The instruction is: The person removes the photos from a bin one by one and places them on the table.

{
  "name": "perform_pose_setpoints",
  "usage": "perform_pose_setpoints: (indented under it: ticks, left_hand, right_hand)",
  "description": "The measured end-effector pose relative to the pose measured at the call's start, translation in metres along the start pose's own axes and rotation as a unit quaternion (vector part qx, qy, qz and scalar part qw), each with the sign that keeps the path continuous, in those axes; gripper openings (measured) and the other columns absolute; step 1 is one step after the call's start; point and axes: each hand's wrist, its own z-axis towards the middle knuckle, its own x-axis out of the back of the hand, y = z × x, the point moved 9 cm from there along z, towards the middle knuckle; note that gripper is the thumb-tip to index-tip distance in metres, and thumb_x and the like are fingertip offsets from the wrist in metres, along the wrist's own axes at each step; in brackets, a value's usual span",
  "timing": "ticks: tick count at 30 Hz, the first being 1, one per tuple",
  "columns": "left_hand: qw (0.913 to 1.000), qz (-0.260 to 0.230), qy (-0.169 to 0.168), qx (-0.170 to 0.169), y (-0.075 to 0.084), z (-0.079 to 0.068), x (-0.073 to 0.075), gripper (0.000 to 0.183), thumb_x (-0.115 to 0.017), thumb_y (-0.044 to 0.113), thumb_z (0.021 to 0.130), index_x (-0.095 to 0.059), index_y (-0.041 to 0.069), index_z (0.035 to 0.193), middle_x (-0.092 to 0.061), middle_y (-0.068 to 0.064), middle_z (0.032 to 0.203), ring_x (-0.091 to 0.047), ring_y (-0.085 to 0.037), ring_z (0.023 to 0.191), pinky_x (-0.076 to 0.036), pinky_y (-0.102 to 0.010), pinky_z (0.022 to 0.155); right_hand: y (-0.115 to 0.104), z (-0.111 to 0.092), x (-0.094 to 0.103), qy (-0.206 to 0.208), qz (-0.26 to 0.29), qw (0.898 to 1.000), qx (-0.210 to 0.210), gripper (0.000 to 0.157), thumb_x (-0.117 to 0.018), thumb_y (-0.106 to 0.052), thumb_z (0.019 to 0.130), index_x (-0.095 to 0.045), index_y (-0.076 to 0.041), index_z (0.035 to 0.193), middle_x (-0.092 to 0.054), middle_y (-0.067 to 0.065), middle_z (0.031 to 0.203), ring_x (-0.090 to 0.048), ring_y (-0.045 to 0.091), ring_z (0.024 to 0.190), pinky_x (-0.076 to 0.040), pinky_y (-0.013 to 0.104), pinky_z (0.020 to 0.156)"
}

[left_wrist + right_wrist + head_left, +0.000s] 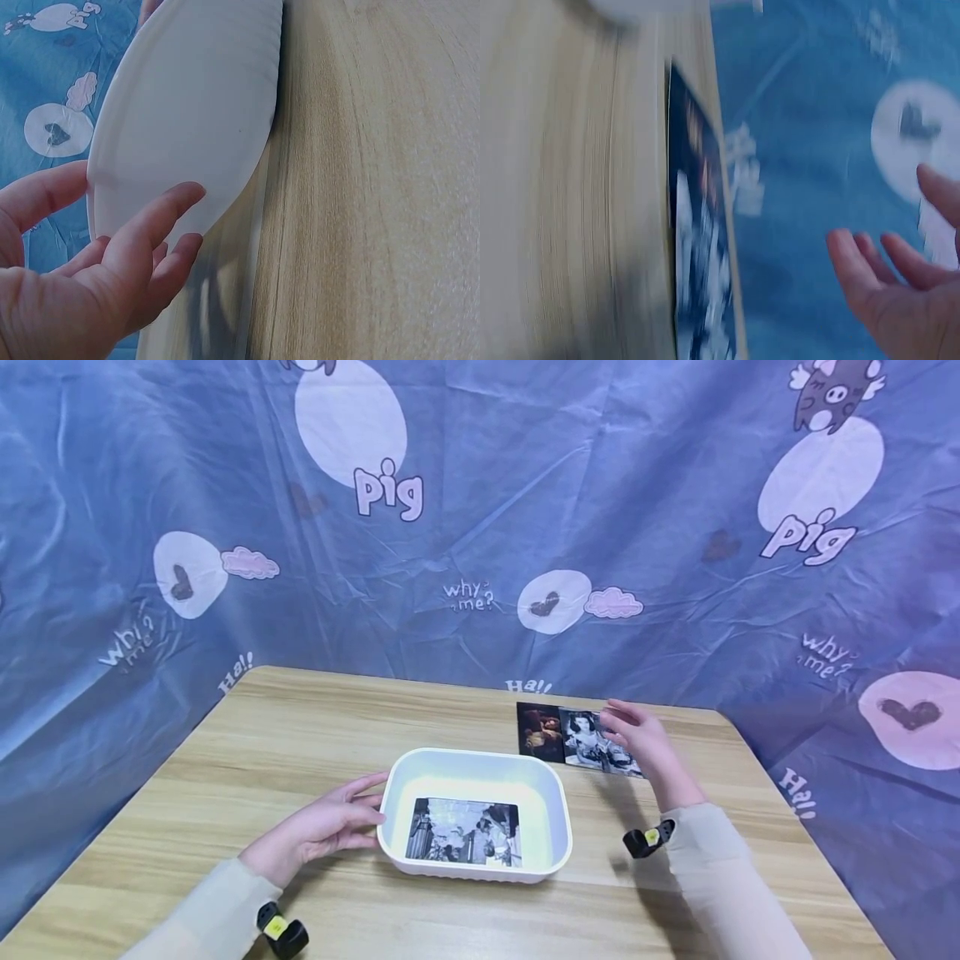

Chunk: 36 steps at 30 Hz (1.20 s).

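A white plastic bin (551, 810) with rounded corners stands on the table, and a black-and-white photo (463, 832) lies flat inside it. My left hand (333, 822) rests its spread fingers against the bin's left side. In the left wrist view the fingertips (191, 191) touch the outer wall. Farther back, my right hand (637, 735) hovers with loose fingers and nothing in it. Below it lie a dark brown-toned picture (542, 732) and a black-and-white picture (581, 739) of a person, slightly overlapping. The hand hides part of the latter.
The wooden table (315, 718) extends around the bin. Behind it hangs a blue curtain (465, 527) printed with pigs and words, close to the back edge. Each wrist bears a small black camera, one on the left (283, 932) and one on the right (647, 841).
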Motion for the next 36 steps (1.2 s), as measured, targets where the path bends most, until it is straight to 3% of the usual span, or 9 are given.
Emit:
perform_pose_setpoints:
  ticks: [2,4,5,11,16,20,25,31,36]
  left_hand:
    - [1.0000,0.000,-0.001,0.000,0.000,0.000,0.000,0.087,-0.056,-0.003,0.088,0.002,0.001,0.154,-0.009,-0.035,0.155,-0.064,-0.027,0.110,-0.057,-0.042,0.093]
    - [1.0000,0.000,-0.001,0.000,0.001,0.000,0.000,0.087,-0.056,-0.002,0.088,0.002,0.001,0.154,-0.009,-0.035,0.155,-0.064,-0.028,0.109,-0.058,-0.041,0.093]
    - [1.0000,0.000,-0.001,0.001,0.001,0.000,0.000,0.087,-0.056,-0.002,0.088,0.002,0.001,0.154,-0.009,-0.035,0.155,-0.064,-0.027,0.109,-0.058,-0.041,0.092]
    - [1.0000,0.001,-0.002,-0.001,0.003,-0.001,-0.001,0.087,-0.056,-0.002,0.088,0.001,0.002,0.154,-0.010,-0.034,0.155,-0.065,-0.026,0.108,-0.058,-0.040,0.091]
    - [1.0000,0.003,0.000,-0.001,0.004,-0.002,-0.002,0.087,-0.056,-0.002,0.088,0.001,0.002,0.154,-0.011,-0.034,0.155,-0.065,-0.026,0.108,-0.058,-0.041,0.092]
    - [1.0000,0.005,0.005,0.000,0.003,-0.001,-0.001,0.087,-0.057,-0.002,0.088,0.000,0.001,0.154,-0.011,-0.034,0.155,-0.065,-0.026,0.108,-0.058,-0.041,0.092]
    - [1.0000,0.008,0.005,-0.002,0.002,0.000,-0.003,0.087,-0.057,-0.003,0.088,-0.001,0.001,0.154,-0.012,-0.034,0.154,-0.064,-0.027,0.110,-0.058,-0.041,0.092]
    - [1.0000,0.005,0.005,-0.002,0.001,-0.001,-0.002,0.087,-0.057,-0.003,0.088,0.000,0.001,0.154,-0.011,-0.033,0.154,-0.063,-0.029,0.111,-0.058,-0.041,0.092]
    - [1.0000,0.004,0.004,-0.002,0.000,-0.002,-0.001,0.087,-0.057,-0.002,0.088,0.000,0.001,0.154,-0.012,-0.033,0.155,-0.064,-0.027,0.109,-0.059,-0.040,0.091]
  right_hand:
    - [-0.007,-0.003,-0.022,-0.040,-0.021,0.999,0.020,0.063,-0.057,-0.013,0.097,-0.027,0.009,0.147,-0.055,0.020,0.130,-0.059,-0.008,0.094,-0.053,0.015,0.094]
    - [-0.012,-0.007,-0.045,-0.083,-0.044,0.995,0.040,0.061,-0.059,-0.014,0.096,-0.032,0.009,0.145,-0.042,0.030,0.143,-0.060,-0.004,0.099,-0.054,0.017,0.094]
    - [-0.014,-0.010,-0.056,-0.106,-0.057,0.992,0.050,0.059,-0.060,-0.014,0.095,-0.035,0.008,0.144,-0.042,0.031,0.143,-0.061,-0.001,0.101,-0.054,0.017,0.093]
    - [-0.015,-0.033,-0.120,-0.221,-0.111,0.966,0.079,0.056,-0.067,-0.017,0.089,-0.047,0.003,0.138,-0.055,0.025,0.135,-0.062,0.022,0.114,-0.053,0.025,0.099]
    - [-0.004,-0.045,-0.155,-0.267,-0.178,0.942,0.100,0.053,-0.070,-0.021,0.087,-0.054,0.001,0.133,-0.060,0.019,0.131,-0.060,0.031,0.116,-0.053,0.036,0.102]
    - [0.006,-0.052,-0.173,-0.297,-0.238,0.916,0.126,0.052,-0.074,-0.018,0.084,-0.057,0.001,0.129,-0.061,0.019,0.129,-0.060,0.034,0.115,-0.054,0.041,0.099]
    - [0.017,-0.055,-0.183,-0.308,-0.284,0.898,0.137,0.053,-0.079,-0.013,0.078,-0.058,0.004,0.124,-0.065,0.022,0.118,-0.063,0.035,0.106,-0.059,0.036,0.090]
    - [0.028,-0.056,-0.189,-0.308,-0.350,0.876,0.120,0.055,-0.082,-0.018,0.074,-0.061,0.000,0.122,-0.067,0.013,0.111,-0.062,0.029,0.102,-0.055,0.036,0.093]
    - [0.033,-0.059,-0.197,-0.313,-0.417,0.843,0.133,0.059,-0.086,-0.022,0.068,-0.061,-0.007,0.120,-0.061,0.005,0.108,-0.057,0.024,0.101,-0.051,0.038,0.094]
